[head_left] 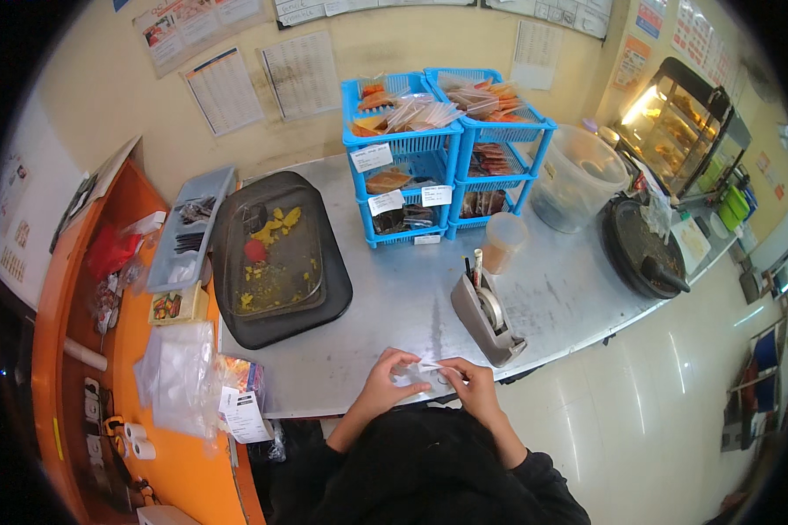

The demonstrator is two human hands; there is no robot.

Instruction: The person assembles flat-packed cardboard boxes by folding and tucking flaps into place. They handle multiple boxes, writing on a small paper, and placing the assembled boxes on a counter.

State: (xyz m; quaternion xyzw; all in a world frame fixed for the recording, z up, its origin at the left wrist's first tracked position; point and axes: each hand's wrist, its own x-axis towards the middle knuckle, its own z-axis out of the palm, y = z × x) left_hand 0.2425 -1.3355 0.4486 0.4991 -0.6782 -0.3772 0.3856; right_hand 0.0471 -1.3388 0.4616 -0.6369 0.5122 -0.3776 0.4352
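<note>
My left hand (382,386) and my right hand (475,390) meet over the near edge of the steel table. Pinched between their fingertips is a small whitish plastic packet (424,371), partly covered by the fingers; its contents cannot be made out. Just beyond the right hand stands a grey tape dispenser (480,324) with a roll of tape and pens in it. A clear plastic cup (506,238) with brownish contents sits behind the dispenser.
Blue stacked baskets (404,143) hold several sauce packets at the back. A black tray (334,302) with yellow scraps lies left. Plastic bags (177,372) rest on the orange counter (197,477). A clear tub (582,179) and a stone mortar (626,249) stand right.
</note>
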